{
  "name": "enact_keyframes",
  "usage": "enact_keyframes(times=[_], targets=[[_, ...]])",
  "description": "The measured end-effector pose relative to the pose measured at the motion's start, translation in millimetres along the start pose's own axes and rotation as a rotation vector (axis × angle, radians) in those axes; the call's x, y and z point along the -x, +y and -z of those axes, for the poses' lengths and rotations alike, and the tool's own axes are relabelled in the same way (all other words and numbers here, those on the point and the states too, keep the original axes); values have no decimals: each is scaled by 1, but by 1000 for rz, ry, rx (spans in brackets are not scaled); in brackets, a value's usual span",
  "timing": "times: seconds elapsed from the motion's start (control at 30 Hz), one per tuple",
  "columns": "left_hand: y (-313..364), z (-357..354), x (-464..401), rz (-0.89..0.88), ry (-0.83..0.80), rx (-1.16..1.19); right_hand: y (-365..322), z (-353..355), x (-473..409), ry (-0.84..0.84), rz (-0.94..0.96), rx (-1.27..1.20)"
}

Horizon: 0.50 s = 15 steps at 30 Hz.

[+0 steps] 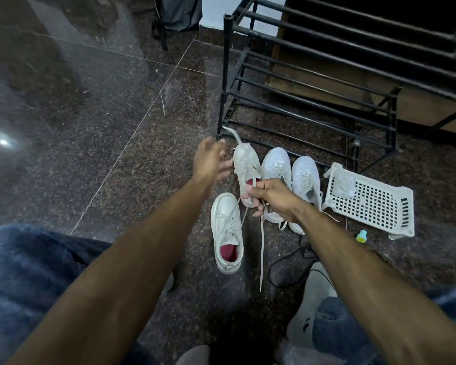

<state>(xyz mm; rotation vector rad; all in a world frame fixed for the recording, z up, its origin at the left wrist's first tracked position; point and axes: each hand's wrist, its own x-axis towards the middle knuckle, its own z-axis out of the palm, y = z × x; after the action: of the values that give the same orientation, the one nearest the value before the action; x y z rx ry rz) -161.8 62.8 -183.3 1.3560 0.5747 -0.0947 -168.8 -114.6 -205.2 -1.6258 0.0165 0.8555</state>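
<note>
My right hand (pixel 273 197) grips the heel of a white sneaker with a red lining (pixel 246 165), held above the floor with its toe pointing away. Its loose lace (pixel 261 248) hangs down towards the floor. My left hand (pixel 210 160) is blurred, fingers spread, just left of the held sneaker's toe and holding nothing. The matching white sneaker (pixel 227 231) lies on the floor below, toe away from me. A second pair of white sneakers (pixel 291 171) stands on the floor behind my right hand.
A black metal shoe rack (pixel 313 75) stands at the back right on the dark granite floor. A white perforated plastic basket (pixel 371 201) lies to the right, a small yellow-and-blue bottle (pixel 361 236) beside it. A black cable (pixel 287 262) curls near my socked right foot (pixel 311 306). A grey bag (pixel 179 11) sits far back.
</note>
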Motion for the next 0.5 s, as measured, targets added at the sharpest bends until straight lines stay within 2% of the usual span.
enact_keyframes(times=[0.03, 0.07, 0.1, 0.13, 0.2, 0.23, 0.33, 0.5], targets=[[-14, 4, 0, 42, 101, -127, 2, 1, -1, 29, -7, -3], [-28, 8, 2, 102, 135, -260, 2, 2, -2, 53, -13, 0], [-41, 11, 4, 175, 76, -387, 3, 3, -2, 75, -17, 3], [-54, 13, 8, 251, -50, -494, 4, 3, -3, 94, -27, 3], [-70, 9, 21, 317, -293, -580, 6, 3, -5, 122, -70, 1], [-75, 4, 26, 298, -344, -554, 6, 1, -5, 131, -99, 10], [-84, -4, 27, 168, -366, -372, 9, -2, -7, 139, -156, 16], [-89, -3, 19, 0, -446, -544, 8, -2, -7, 130, -206, -34]])
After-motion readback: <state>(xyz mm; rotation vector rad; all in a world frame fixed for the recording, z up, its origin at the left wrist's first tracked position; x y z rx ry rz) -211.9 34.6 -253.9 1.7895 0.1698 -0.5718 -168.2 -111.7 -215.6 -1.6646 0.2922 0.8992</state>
